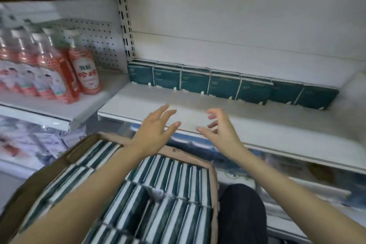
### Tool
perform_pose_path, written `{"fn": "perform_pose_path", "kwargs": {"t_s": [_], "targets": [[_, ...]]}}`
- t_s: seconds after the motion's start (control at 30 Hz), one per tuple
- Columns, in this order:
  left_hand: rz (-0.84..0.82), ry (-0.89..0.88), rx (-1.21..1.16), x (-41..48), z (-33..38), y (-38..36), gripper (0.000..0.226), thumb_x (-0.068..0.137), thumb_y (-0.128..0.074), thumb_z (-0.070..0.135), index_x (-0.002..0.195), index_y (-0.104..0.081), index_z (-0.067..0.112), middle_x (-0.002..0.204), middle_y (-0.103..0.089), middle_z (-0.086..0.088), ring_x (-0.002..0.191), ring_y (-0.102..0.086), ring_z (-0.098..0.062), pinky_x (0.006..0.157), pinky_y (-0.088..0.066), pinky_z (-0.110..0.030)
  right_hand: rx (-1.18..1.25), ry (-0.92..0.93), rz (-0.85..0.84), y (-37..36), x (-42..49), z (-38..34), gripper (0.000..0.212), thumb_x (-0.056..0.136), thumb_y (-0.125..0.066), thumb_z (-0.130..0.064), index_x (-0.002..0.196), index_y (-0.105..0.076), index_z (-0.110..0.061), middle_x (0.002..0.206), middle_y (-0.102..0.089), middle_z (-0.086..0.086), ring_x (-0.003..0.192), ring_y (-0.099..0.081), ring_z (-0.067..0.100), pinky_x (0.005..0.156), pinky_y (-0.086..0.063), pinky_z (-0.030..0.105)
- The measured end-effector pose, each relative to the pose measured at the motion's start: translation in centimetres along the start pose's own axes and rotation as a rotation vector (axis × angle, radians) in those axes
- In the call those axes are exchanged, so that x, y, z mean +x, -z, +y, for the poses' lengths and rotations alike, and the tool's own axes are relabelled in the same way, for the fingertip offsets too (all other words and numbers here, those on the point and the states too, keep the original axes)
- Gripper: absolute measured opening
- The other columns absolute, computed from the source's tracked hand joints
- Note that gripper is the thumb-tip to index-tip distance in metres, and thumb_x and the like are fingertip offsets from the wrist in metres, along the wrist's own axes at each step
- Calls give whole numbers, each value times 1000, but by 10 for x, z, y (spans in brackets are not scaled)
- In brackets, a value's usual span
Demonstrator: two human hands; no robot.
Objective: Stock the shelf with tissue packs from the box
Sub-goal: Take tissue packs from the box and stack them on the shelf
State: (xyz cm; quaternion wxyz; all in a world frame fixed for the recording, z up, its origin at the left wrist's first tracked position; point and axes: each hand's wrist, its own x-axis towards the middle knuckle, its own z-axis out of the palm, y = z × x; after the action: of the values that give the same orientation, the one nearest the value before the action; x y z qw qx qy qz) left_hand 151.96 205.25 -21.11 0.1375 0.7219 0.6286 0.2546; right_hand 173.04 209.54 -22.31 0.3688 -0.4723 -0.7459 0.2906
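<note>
Below and behind both wrists: open cardboard box (pixel 65 156), nearly full. Dark-green tissue packs (pixel 172 176) stand on edge in tight rows, white edges up. The left forearm crosses over the box's far-left rows.

Left hand (pixel 152 132): empty, fingers spread wide, palm turned inward. Right hand (pixel 219 130): empty, fingers loosely curled and apart. The two hands face each other with a gap between them, hovering over the front lip of the white shelf (pixel 138 103). Neither touches anything.

Beyond the fingertips: a single row of seven shelved packs (pixel 223 87) stands against the back panel, faces forward. Bare shelf lies between that row and the hands, so room for more rows remains.

Far left of the left hand: red-labelled bottles (pixel 85 73) on the neighbouring shelf.

Handling judgement: packs are likely light and soft, with a film wrap that may be slick. They would compress if pinched hard. Best hold is probably several at once, palms pressing the two end faces, lifted straight up. Tight packing may resist the first pull. Motion blur hides finer wrap detail.
</note>
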Motion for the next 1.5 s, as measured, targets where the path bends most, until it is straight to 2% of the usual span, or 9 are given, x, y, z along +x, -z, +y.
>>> {"fn": "perform_pose_path", "kwargs": {"t_s": [0.13, 0.27, 0.47, 0.53, 0.7, 0.97, 1.1, 1.23, 1.5], "targets": [[56, 188, -116, -90, -46, -4, 61, 94, -35, 56, 145, -40, 22, 157, -26, 1, 144, -22, -15, 112, -15, -25, -62, 41, -258, -57, -34, -12, 45, 88, -67, -32, 126, -45, -22, 119, -42, -4, 97, -51, 7, 83, -43, 20], [-26, 333, -113, -177, -76, -29, 65, 94, -31, 62, 147, -37, 23, 157, -23, 5, 145, -21, -16, 117, -17, -34, -164, -18, -491, -110, -66, -7, 47, 89, -65, -39, 128, -49, -18, 123, -47, -3, 109, -47, 9, 88, -39, 24], [-149, 381, -128, -238, -77, -71, 63, 97, -29, 58, 151, -26, 26, 157, -13, 13, 147, -9, -9, 121, -8, -33, -675, 122, -652, -135, -98, 7, 49, 87, -60, -53, 124, -52, -21, 122, -54, 2, 112, -49, 22, 89, -41, 35], [-183, 369, -54, -243, -72, -79, 63, 97, -29, 56, 152, -22, 26, 160, -10, 9, 147, -5, -8, 121, -2, -31, -696, 97, -658, -131, -102, 11, 50, 88, -60, -53, 125, -53, -20, 122, -55, 4, 112, -49, 23, 90, -43, 35], [-301, 257, 204, -250, -72, -93, 94, 76, 12, 74, 154, -8, 27, 162, 4, 5, 147, 8, -9, 117, 13, -30, -643, 17, -635, -121, -110, 17, 50, 88, -61, -50, 124, -52, -17, 121, -55, 3, 110, -49, 21, 88, -43, 33], [-302, 228, 235, -255, -73, -93, 92, 78, 12, 71, 155, -9, 25, 162, 2, 4, 148, 8, -10, 115, 15, -29, -358, -246, -479, -134, -107, 18, 42, 83, -73, -30, 97, -67, 10, 99, -66, 27, 89, -64, 35, 81, -53, 38], [-315, 240, 240, -257, -70, -92, 90, 78, 11, 69, 155, -6, 25, 162, 5, 5, 147, 11, -10, 115, 16, -29, -339, -251, -525, -138, -106, 13, 16, 84, -73, -17, 86, -72, -1, 90, -68, 5, 88, -65, 17, 85, -54, 34], [-322, 247, 246, -257, -71, -94, 86, 81, 8, 69, 154, -6, 26, 162, 5, 5, 147, 11, -9, 116, 15, -29, -309, -264, -536, -136, -102, 13, 11, 84, -72, -14, 81, -73, -4, 88, -66, 0, 83, -61, 11, 79, -49, 26], [-9, 443, -340, -244, -60, -81, 60, 94, -31, 56, 148, -28, 30, 156, -25, 8, 142, -20, -6, 113, -15, -21, -143, -355, -519, -118, -85, 0, 24, 93, -61, -23, 89, -65, 0, 91, -61, 12, 89, -58, 26, 75, -43, 32]]}}
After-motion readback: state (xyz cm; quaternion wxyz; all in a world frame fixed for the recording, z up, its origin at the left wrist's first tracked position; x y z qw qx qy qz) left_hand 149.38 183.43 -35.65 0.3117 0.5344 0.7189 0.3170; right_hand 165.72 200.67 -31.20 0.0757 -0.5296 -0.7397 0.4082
